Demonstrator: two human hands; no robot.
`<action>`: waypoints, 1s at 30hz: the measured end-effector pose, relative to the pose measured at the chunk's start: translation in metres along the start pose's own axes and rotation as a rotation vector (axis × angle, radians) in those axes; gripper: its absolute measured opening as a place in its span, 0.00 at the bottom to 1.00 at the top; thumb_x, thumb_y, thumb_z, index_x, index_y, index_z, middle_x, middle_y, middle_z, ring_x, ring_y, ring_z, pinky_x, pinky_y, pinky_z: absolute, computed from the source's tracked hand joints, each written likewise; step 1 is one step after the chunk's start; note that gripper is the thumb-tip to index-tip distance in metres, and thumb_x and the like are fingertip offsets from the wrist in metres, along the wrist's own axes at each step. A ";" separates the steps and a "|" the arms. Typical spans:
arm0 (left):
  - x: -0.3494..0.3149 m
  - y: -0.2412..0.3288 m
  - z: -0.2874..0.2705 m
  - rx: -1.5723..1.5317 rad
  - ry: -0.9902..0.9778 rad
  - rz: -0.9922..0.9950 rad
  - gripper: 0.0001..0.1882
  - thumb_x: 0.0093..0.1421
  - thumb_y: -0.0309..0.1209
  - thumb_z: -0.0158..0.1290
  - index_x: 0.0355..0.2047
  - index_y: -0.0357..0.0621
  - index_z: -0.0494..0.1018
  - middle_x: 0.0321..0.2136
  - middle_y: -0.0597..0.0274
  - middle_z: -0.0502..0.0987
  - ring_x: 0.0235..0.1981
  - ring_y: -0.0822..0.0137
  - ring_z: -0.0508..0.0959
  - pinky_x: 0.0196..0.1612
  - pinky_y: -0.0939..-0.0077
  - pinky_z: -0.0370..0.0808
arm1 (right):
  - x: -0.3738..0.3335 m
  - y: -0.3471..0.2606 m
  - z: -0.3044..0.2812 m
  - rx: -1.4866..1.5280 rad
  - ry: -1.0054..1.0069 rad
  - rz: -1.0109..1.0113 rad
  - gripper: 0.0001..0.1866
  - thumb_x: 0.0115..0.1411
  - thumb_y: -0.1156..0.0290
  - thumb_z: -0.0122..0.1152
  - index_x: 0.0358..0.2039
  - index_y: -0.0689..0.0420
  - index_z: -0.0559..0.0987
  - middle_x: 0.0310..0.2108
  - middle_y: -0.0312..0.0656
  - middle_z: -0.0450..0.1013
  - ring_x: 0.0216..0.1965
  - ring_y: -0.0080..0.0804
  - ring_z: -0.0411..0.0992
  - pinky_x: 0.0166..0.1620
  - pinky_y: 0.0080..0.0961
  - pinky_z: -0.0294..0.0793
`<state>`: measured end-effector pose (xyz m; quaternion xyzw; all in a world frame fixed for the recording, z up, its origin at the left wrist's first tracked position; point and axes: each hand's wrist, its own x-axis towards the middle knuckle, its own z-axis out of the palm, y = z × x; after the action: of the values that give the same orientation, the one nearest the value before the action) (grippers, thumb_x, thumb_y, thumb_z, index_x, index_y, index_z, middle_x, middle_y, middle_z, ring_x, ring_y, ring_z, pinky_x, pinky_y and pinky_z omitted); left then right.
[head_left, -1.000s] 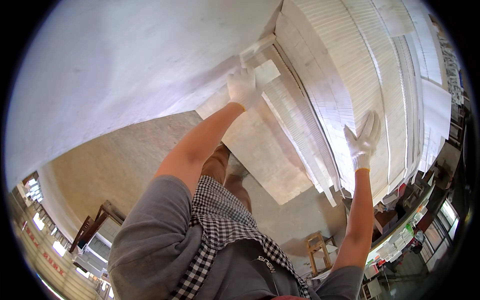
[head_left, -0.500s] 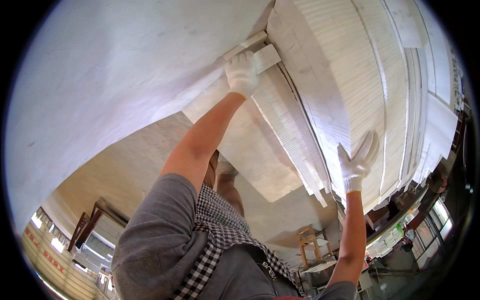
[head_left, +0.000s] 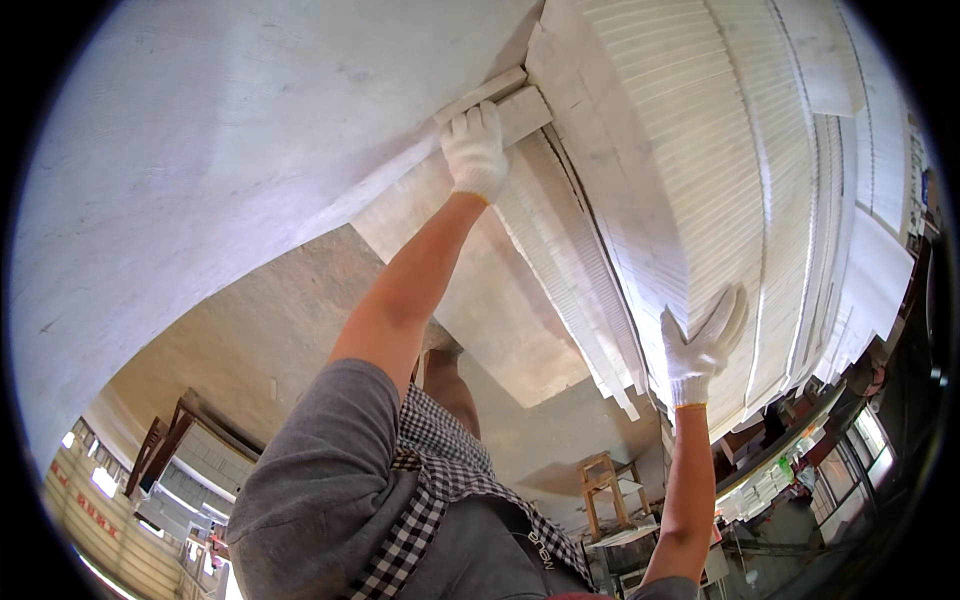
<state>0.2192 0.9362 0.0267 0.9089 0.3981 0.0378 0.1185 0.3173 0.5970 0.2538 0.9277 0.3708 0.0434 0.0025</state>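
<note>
My left hand (head_left: 475,150), in a white knit glove, reaches far forward to the corner between a white wall and a tall stack. Its fingers curl over the end of a pale rectangular block (head_left: 525,115). My right hand (head_left: 704,345), gloved the same way, lies against the side of the tall stack of white sheets (head_left: 725,200) with fingers spread and thumb apart. The stack shows many thin ridged edges in layers. Lower down, between my arms, a narrower row of ridged white strips (head_left: 560,260) runs along the stack's foot.
The white wall (head_left: 230,140) rises close on my left. A pale flat sheet (head_left: 510,310) lies on the floor by my feet. A wooden stool (head_left: 605,485) stands lower right, near cluttered shelving. A dark-framed rack (head_left: 195,460) with white panels is at lower left.
My right hand has slid slightly down and left along the stack, fingers still spread. My left hand stays at the block, while the whole view has shifted a little.
</note>
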 end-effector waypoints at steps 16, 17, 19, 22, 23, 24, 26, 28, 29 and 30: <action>-0.062 -0.041 0.067 -0.213 0.008 -0.409 0.50 0.52 0.50 0.66 0.67 0.39 0.55 0.61 0.41 0.66 0.63 0.46 0.63 0.64 0.54 0.62 | 0.005 -0.005 -0.004 -0.031 -0.004 -0.051 0.55 0.50 0.48 0.72 0.70 0.63 0.55 0.68 0.58 0.56 0.66 0.63 0.56 0.65 0.57 0.62; -0.060 -0.039 0.059 -0.382 -0.088 -0.470 0.49 0.51 0.49 0.67 0.66 0.39 0.55 0.59 0.41 0.67 0.62 0.46 0.65 0.62 0.55 0.64 | 0.002 -0.004 -0.003 -0.031 -0.002 -0.050 0.55 0.51 0.47 0.72 0.70 0.64 0.55 0.68 0.58 0.56 0.66 0.63 0.56 0.65 0.56 0.62; -0.049 -0.029 0.032 -0.725 -0.279 -0.588 0.48 0.51 0.47 0.67 0.64 0.38 0.56 0.56 0.40 0.70 0.59 0.46 0.69 0.58 0.56 0.69 | -0.003 -0.002 -0.002 -0.024 0.003 -0.039 0.55 0.51 0.47 0.72 0.70 0.64 0.55 0.68 0.58 0.56 0.66 0.62 0.56 0.65 0.56 0.62; -0.043 -0.032 0.042 -0.750 -0.114 -0.545 0.45 0.50 0.46 0.67 0.61 0.38 0.58 0.50 0.43 0.75 0.52 0.45 0.75 0.51 0.56 0.75 | 0.000 -0.005 -0.003 0.005 0.009 -0.044 0.55 0.51 0.47 0.72 0.70 0.63 0.55 0.68 0.58 0.55 0.67 0.62 0.56 0.65 0.56 0.62; -0.039 -0.031 0.039 -0.705 -0.129 -0.549 0.45 0.50 0.45 0.67 0.61 0.38 0.58 0.49 0.43 0.75 0.51 0.45 0.76 0.50 0.56 0.75 | 0.000 -0.005 -0.003 0.008 0.001 -0.039 0.55 0.51 0.47 0.72 0.70 0.63 0.55 0.68 0.58 0.55 0.67 0.62 0.56 0.65 0.56 0.62; -0.035 -0.031 0.037 -0.660 -0.145 -0.552 0.45 0.50 0.45 0.67 0.61 0.38 0.58 0.48 0.44 0.76 0.50 0.45 0.77 0.49 0.55 0.76 | -0.001 -0.005 -0.004 0.012 -0.006 -0.033 0.55 0.51 0.47 0.72 0.70 0.64 0.56 0.68 0.58 0.55 0.67 0.62 0.56 0.65 0.56 0.62; -0.032 -0.033 0.041 -0.598 -0.143 -0.536 0.46 0.50 0.44 0.68 0.62 0.37 0.57 0.47 0.44 0.77 0.48 0.45 0.78 0.48 0.55 0.77 | 0.000 -0.007 -0.005 -0.026 -0.008 -0.025 0.55 0.50 0.50 0.73 0.70 0.63 0.56 0.68 0.56 0.56 0.66 0.60 0.58 0.64 0.53 0.65; -0.035 -0.041 0.052 -0.561 -0.107 -0.500 0.46 0.50 0.43 0.68 0.62 0.36 0.57 0.46 0.44 0.77 0.47 0.44 0.78 0.48 0.55 0.77 | 0.004 -0.009 -0.004 -0.036 -0.001 -0.034 0.54 0.49 0.51 0.74 0.69 0.63 0.57 0.68 0.55 0.57 0.66 0.59 0.59 0.64 0.51 0.66; -0.032 -0.037 0.043 -0.574 -0.137 -0.515 0.46 0.49 0.45 0.68 0.62 0.36 0.58 0.48 0.43 0.76 0.50 0.44 0.77 0.49 0.55 0.76 | 0.003 -0.008 -0.004 -0.036 -0.002 -0.031 0.54 0.49 0.51 0.74 0.69 0.63 0.57 0.68 0.55 0.57 0.66 0.59 0.59 0.64 0.51 0.66; -0.028 -0.030 0.021 -0.585 -0.177 -0.524 0.46 0.49 0.46 0.69 0.62 0.37 0.59 0.51 0.43 0.75 0.52 0.43 0.75 0.51 0.54 0.75 | -0.001 -0.007 -0.003 -0.037 -0.008 -0.019 0.54 0.50 0.51 0.74 0.69 0.64 0.57 0.68 0.55 0.57 0.66 0.59 0.59 0.64 0.51 0.65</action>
<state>0.1820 0.9316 0.0000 0.7044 0.5769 0.0395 0.4115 0.3115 0.6012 0.2569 0.9241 0.3788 0.0466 0.0217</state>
